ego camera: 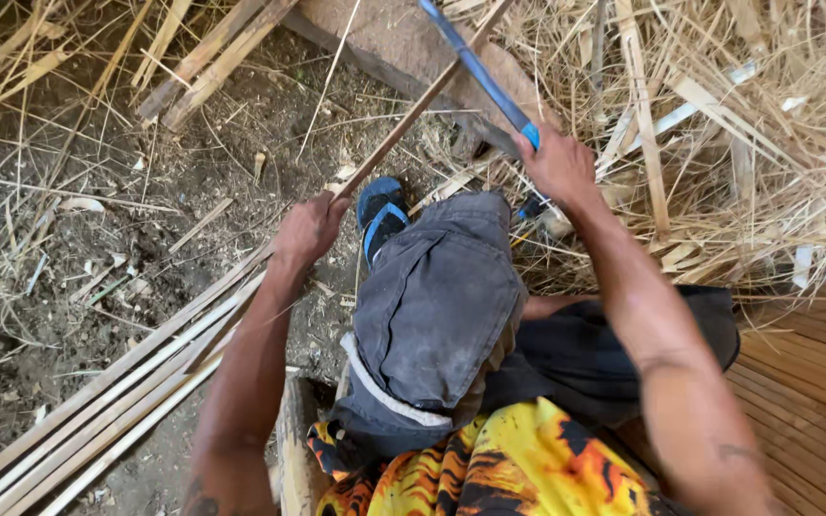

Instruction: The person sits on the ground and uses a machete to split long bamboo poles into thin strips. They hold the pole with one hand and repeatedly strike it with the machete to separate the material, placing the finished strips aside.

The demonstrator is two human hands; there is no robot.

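1. Underfoot, bare dirt ground (97, 287) is seen at the left, littered with chips, while a heap of dry straw and split cane (748, 143) is piled at the upper right.
2. A woven slat floor (805, 382) is glimpsed at the lower right edge.
3. A bundle of long pale strips (107, 411) is laid on the ground at the lower left, running diagonally up toward the left hand.
4. Across the middle, a raised knee in dark grey shorts (437, 306) is seen, with a blue sandal (380, 215) just beyond it.
5. A thin bamboo strip (413, 115) is gripped by the left hand (308, 229), fingers closed round it; its long axis is slanted from lower left to upper right, up and away from that hand.
6. A blue-handled blade (480, 72) is clasped in the closed right hand (556, 167), and it is crossed over the strip near the top edge, so the right hand is the nearer to the crossing.
7. No packages, labels or signs are seen.
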